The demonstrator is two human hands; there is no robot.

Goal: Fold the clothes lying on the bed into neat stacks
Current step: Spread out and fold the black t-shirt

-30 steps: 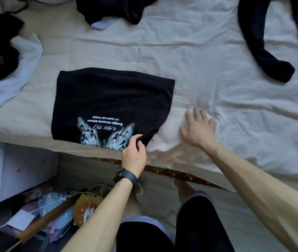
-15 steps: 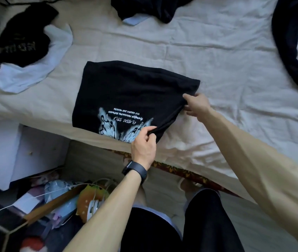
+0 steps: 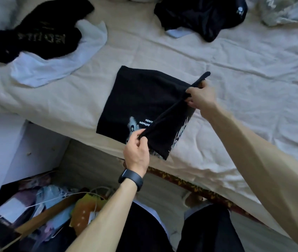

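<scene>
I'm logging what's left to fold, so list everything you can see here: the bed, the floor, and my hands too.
printed T-shirt: one, black with pale print, middle of the bed, one edge lifted
lettered top: one, black with gold letters, far left of the bed
pale blue garment: one, pale blue, partly under the lettered top
black heap: one, black, crumpled at the far side of the bed
bed sheet: one, cream, wrinkled, covering the bed
white cabinet: one, white, beside the bed at left
floor clutter: several pieces, mixed colours, lower left
wristband: one, black, left wrist
left hand: pinches the lifted edge's near end
right hand: grips its far end
</scene>
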